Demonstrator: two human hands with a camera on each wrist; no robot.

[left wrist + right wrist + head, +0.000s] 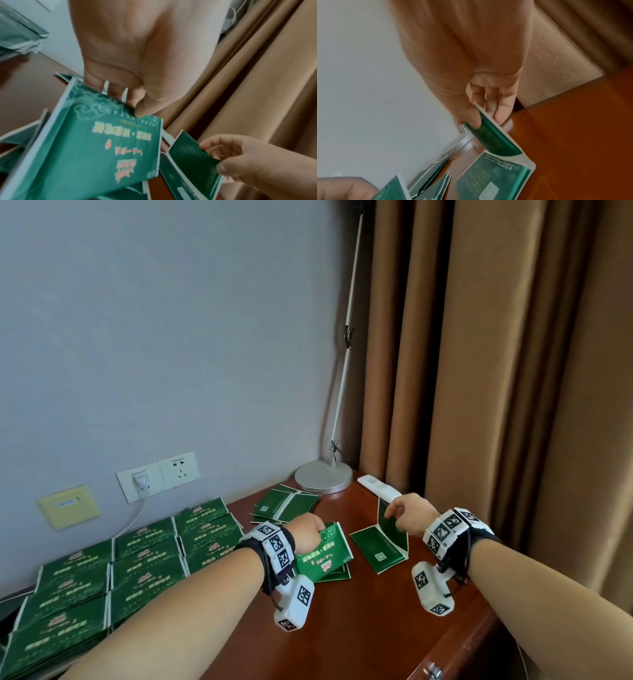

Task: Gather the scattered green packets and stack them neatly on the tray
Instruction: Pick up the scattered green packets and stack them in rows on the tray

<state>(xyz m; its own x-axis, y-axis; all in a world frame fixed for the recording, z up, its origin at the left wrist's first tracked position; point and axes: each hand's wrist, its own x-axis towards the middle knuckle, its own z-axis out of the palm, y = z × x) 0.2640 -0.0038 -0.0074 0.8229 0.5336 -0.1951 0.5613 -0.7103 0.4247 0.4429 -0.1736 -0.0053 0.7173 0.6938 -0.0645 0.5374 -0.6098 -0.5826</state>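
Flanking the lamp base (323,476), loose packets (286,503) were seen, remote (378,488) beside it, printed packet (323,553) gripped by left hand (306,534), folded packet (390,522) pinched by right hand (409,513), lettering blurred.

- A hotel-style room is suggested by the heavy tan curtains (479,354) and pale wall
- A wooden desk (376,611), a desk lamp (323,479) and wall sockets (159,479) are seen

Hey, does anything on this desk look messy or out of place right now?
Yes. A loose heap of green packets lies askew near the lamp base, unlike the neat rows at left. The right hand pinches a packet that stands on edge, attached to one lying flat.
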